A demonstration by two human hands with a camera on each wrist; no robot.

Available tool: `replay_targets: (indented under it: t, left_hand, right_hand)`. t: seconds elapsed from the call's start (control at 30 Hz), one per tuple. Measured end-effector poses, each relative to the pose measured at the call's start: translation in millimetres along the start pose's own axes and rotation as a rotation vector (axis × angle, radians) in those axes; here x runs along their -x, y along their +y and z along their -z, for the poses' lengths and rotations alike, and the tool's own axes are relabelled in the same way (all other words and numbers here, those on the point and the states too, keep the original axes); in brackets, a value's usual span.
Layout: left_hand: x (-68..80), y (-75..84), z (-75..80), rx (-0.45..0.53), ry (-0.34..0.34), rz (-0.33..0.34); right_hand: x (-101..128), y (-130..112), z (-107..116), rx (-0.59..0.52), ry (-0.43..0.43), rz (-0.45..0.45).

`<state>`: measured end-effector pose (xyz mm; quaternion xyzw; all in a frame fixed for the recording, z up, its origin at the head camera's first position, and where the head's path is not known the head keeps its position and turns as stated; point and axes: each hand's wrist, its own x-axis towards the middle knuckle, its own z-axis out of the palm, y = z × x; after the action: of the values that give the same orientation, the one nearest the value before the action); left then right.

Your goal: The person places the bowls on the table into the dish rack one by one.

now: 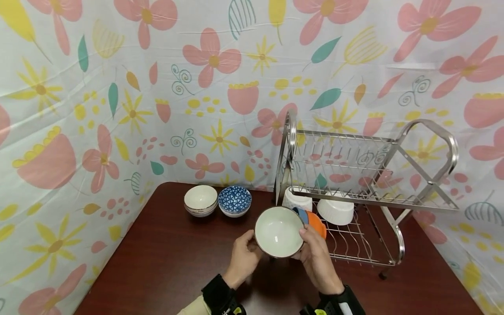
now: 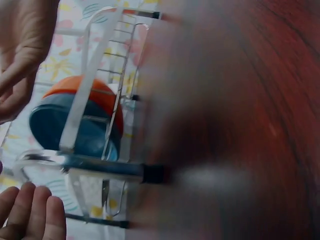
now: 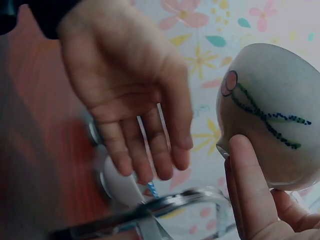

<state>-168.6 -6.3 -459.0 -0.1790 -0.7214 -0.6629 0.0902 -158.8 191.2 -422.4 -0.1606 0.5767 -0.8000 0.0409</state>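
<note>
My right hand [image 1: 313, 255] holds a white bowl with a brown rim [image 1: 278, 232] tilted up above the table, just left of the dish rack. In the right wrist view its thumb [image 3: 250, 187] presses the bowl's speckled outside [image 3: 270, 115], which bears a blue-green painted line. My left hand [image 1: 243, 257] hovers at the bowl's left edge. The right wrist view shows this left hand [image 3: 130, 95] with relaxed fingers, apart from the bowl and holding nothing.
A two-tier metal dish rack [image 1: 387, 199] stands at the right on the dark wooden table [image 1: 165, 262]. Its lower tier holds two white bowls [image 1: 336, 211], an orange bowl [image 1: 318, 224] and a blue one [image 2: 75, 130]. A white bowl stack [image 1: 201, 200] and a blue patterned bowl [image 1: 234, 201] sit at the back.
</note>
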Motion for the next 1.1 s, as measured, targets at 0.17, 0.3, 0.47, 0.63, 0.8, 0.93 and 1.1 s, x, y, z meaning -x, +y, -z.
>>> replay_targets:
  t: [0.17,0.3,0.47,0.63,0.8,0.93,1.1]
  left_hand:
    - [-2.7,-4.1,-14.5,-0.039,-0.016,-0.051]
    - [-8.0,-19.6,-23.9,-0.059,0.003,-0.089]
    - [-15.9,-40.0,-31.7,-0.057,-0.001,-0.119]
    - [-19.7,-45.8,-34.3,-0.096,0.006,-0.115]
    - [-20.6,-48.0,-34.8,-0.164,0.014,-0.148]
    - [-21.0,-49.2,-35.3,-0.204,0.03,-0.176]
    - [-20.6,-51.7,-34.5,-0.238,0.035,-0.194]
  right_hand:
    - [2,-9,6,0.029,0.067,0.014]
    - [5,-14,12,0.05,0.111,0.04]
    - [7,-18,23,0.052,0.158,0.084]
    - [7,-26,29,0.098,0.206,0.136]
    - [8,-34,36,0.143,0.293,0.175]
    - [10,-33,46,0.219,0.381,0.187]
    - [12,-32,61,0.355,0.487,0.171]
